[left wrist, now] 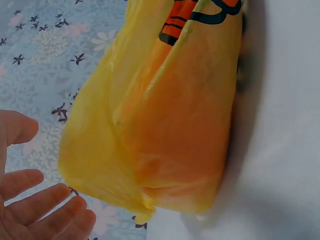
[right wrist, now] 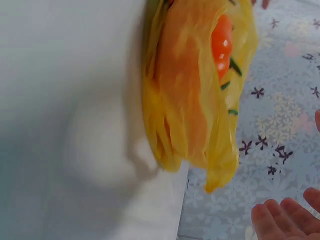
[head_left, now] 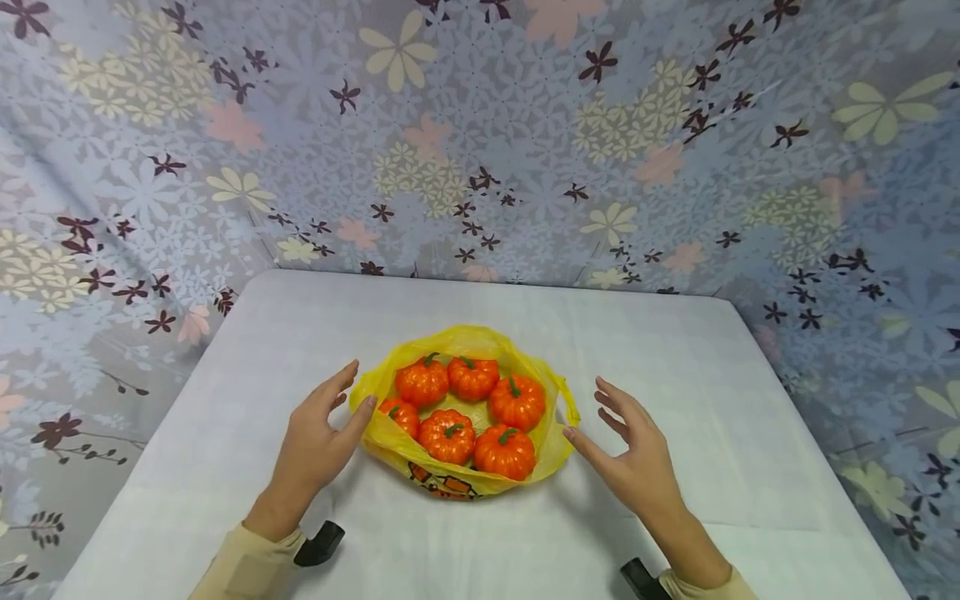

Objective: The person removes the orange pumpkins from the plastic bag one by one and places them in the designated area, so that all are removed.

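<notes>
A yellow plastic bag (head_left: 468,340) with a black and orange print lies spread wide at its mouth on the white-covered table. Inside it sit several small orange pumpkins (head_left: 517,402) with green stems. My left hand (head_left: 318,433) is at the bag's left side, fingers relaxed and thumb near the rim; in the left wrist view its fingers stand apart from the yellow plastic (left wrist: 100,140). To the right of the bag my right hand (head_left: 630,450) hovers with fingers spread and holds nothing. The right wrist view shows a gap between that hand (right wrist: 290,220) and the bag (right wrist: 220,150).
The white tablecloth (head_left: 750,467) covers the whole table, with its far edge against a flowered curtain (head_left: 480,150). Black wrist devices (head_left: 320,543) sit at both sleeves. Bag handle loops (head_left: 567,400) stick out at the right.
</notes>
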Demonstrator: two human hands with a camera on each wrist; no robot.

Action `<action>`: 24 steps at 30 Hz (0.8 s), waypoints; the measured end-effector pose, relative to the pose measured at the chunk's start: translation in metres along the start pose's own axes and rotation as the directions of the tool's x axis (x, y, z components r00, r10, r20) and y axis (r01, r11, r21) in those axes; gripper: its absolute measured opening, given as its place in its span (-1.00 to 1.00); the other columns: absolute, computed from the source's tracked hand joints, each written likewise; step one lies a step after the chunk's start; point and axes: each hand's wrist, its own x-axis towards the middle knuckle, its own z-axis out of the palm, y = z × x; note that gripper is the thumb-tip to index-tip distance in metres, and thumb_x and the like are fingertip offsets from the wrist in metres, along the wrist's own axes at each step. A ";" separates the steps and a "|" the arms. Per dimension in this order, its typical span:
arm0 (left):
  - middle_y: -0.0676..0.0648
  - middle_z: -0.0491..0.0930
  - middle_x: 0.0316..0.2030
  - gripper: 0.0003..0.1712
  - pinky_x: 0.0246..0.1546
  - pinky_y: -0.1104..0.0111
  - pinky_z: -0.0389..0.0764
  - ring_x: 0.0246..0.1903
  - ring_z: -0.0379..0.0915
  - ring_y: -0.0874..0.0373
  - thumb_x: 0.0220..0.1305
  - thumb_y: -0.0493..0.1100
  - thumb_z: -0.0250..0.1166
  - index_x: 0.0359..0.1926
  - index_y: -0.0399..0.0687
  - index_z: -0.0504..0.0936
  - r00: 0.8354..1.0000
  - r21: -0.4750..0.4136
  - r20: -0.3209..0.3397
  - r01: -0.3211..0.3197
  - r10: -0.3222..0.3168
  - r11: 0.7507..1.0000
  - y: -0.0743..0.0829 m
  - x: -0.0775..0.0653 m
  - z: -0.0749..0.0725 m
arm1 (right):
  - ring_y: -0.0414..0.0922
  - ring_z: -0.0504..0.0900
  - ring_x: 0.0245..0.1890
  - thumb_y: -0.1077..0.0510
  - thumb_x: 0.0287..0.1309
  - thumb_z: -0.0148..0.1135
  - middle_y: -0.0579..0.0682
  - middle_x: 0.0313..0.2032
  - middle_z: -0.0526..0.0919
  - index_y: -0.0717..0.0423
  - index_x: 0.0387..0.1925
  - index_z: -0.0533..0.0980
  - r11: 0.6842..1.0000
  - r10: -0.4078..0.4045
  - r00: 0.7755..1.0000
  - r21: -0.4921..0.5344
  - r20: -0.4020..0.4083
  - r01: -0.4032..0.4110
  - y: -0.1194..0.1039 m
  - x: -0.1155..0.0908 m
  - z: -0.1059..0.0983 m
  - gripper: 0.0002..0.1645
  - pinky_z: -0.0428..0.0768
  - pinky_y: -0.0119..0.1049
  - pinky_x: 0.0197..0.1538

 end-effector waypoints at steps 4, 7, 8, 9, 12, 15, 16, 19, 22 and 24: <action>-0.19 0.52 0.26 -0.36 0.10 0.01 0.58 0.19 0.48 -0.09 0.36 -0.10 0.36 0.39 -0.22 0.45 0.999 -0.037 0.010 0.036 -0.035 0.999 -0.003 -0.003 0.001 | 0.00 0.51 0.25 0.12 0.01 0.60 -0.08 0.31 0.46 -0.07 0.39 0.40 0.996 0.028 0.999 0.085 0.026 -0.030 -0.001 -0.001 0.008 -0.10 0.51 -0.42 0.16; -0.19 0.51 0.27 -0.37 0.10 0.04 0.58 0.21 0.47 -0.09 0.37 -0.12 0.35 0.38 -0.23 0.45 0.998 -0.054 0.019 0.055 -0.054 0.997 -0.003 -0.004 0.003 | 0.02 0.51 0.25 0.16 0.00 0.61 -0.06 0.30 0.46 -0.05 0.38 0.42 0.992 0.027 0.999 0.124 0.037 -0.031 -0.001 -0.002 0.012 -0.11 0.52 -0.39 0.16; -0.19 0.52 0.26 -0.38 0.09 0.05 0.58 0.20 0.48 -0.09 0.37 -0.13 0.35 0.37 -0.24 0.46 0.998 -0.059 0.019 0.059 -0.058 0.997 -0.003 -0.005 0.003 | 0.01 0.51 0.24 0.18 -0.01 0.61 -0.06 0.30 0.47 -0.05 0.37 0.43 0.990 0.029 0.999 0.139 0.038 -0.034 -0.001 -0.002 0.013 -0.12 0.52 -0.38 0.16; -0.20 0.52 0.26 -0.39 0.09 0.06 0.59 0.19 0.48 -0.10 0.37 -0.14 0.35 0.36 -0.25 0.47 0.998 -0.061 0.018 0.060 -0.059 0.996 -0.003 -0.005 0.004 | 0.01 0.52 0.24 0.20 -0.01 0.61 -0.06 0.29 0.47 -0.05 0.36 0.44 0.987 0.027 0.999 0.155 0.039 -0.033 -0.001 -0.002 0.014 -0.13 0.53 -0.38 0.16; -0.21 0.55 0.22 -0.42 0.07 0.09 0.60 0.16 0.52 -0.11 0.35 -0.18 0.36 0.33 -0.28 0.49 0.998 -0.064 0.010 0.061 -0.061 0.996 -0.003 -0.005 0.005 | 0.02 0.52 0.23 0.25 -0.01 0.60 0.00 0.28 0.48 0.02 0.34 0.46 0.979 0.012 0.999 0.201 0.042 -0.020 -0.002 -0.003 0.017 -0.15 0.53 -0.36 0.16; -0.21 0.57 0.20 -0.43 0.07 0.10 0.60 0.15 0.53 -0.11 0.34 -0.18 0.37 0.30 -0.31 0.52 0.998 -0.055 -0.001 0.066 -0.066 0.996 -0.005 -0.006 0.007 | 0.01 0.52 0.23 0.27 0.00 0.58 0.07 0.28 0.49 0.07 0.33 0.46 0.972 0.001 0.999 0.234 0.048 -0.012 -0.004 -0.002 0.021 -0.17 0.54 -0.34 0.17; -0.20 0.57 0.20 -0.43 0.07 0.11 0.60 0.15 0.53 -0.10 0.34 -0.18 0.38 0.29 -0.32 0.52 0.997 -0.052 -0.002 0.071 -0.071 0.996 -0.006 -0.007 0.008 | 0.01 0.52 0.23 0.28 0.00 0.58 0.09 0.27 0.49 0.09 0.33 0.46 0.971 -0.001 0.999 0.241 0.051 -0.011 -0.005 -0.003 0.022 -0.18 0.54 -0.33 0.17; -0.21 0.59 0.18 -0.45 0.08 0.10 0.59 0.12 0.56 -0.11 0.34 -0.14 0.38 0.27 -0.32 0.55 0.995 -0.047 -0.006 0.099 -0.099 0.994 -0.009 -0.008 0.009 | 0.03 0.53 0.22 0.29 0.01 0.57 0.13 0.26 0.49 0.13 0.32 0.46 0.967 -0.006 0.998 0.254 0.058 -0.009 -0.005 -0.004 0.025 -0.19 0.54 -0.31 0.17; -0.20 0.63 0.13 -0.47 0.08 0.07 0.59 0.08 0.60 -0.12 0.34 -0.11 0.38 0.24 -0.27 0.59 0.991 -0.046 -0.014 0.132 -0.133 0.990 -0.012 -0.011 0.011 | 0.09 0.54 0.20 0.35 -0.03 0.57 0.17 0.25 0.50 0.20 0.30 0.46 0.966 -0.014 0.998 0.258 0.055 0.000 -0.004 -0.006 0.028 -0.19 0.55 -0.28 0.16; -0.19 0.66 0.08 -0.50 0.07 0.06 0.60 0.04 0.62 -0.12 0.33 -0.10 0.39 0.22 -0.24 0.62 0.989 -0.047 -0.026 0.144 -0.145 0.988 -0.013 -0.013 0.011 | 0.13 0.55 0.19 0.41 -0.07 0.57 0.21 0.24 0.50 0.24 0.29 0.46 0.962 -0.020 0.999 0.271 0.048 0.006 -0.002 -0.008 0.031 -0.17 0.55 -0.24 0.15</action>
